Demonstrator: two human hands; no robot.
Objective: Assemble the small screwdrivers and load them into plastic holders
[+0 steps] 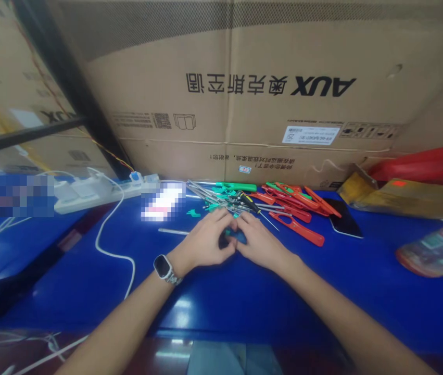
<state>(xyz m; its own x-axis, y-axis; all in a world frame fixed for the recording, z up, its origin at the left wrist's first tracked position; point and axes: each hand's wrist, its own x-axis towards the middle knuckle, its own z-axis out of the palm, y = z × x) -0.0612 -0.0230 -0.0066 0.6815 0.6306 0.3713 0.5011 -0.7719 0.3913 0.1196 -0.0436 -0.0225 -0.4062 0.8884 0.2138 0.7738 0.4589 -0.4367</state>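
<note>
My left hand (pixel 209 237), with a watch (pixel 162 266) on its wrist, meets my right hand (pixel 262 242) over the blue table. Both have curled fingers, tips close together. A bit of green shows between them, but what they hold is mostly hidden. Just beyond my fingers lies a pile of metal tubes (pixel 210 194) and green plastic parts, with a green lighter-like casing (pixel 237 186) behind. A black-and-yellow screwdriver (pixel 249 200) rests on the pile, its shaft toward me. Red plastic casings (pixel 297 228) spread to the right. One loose metal tube (pixel 172 230) is left of my left hand.
A large cardboard box (pixel 159 67) stands upright behind everything. On the left are a white power strip (pixel 104 194) and a loose white cable (pixel 98 242). To the right lie a dark phone (pixel 346 221), an opened carton (pixel 389 200) and a bottle-like container (pixel 435 250).
</note>
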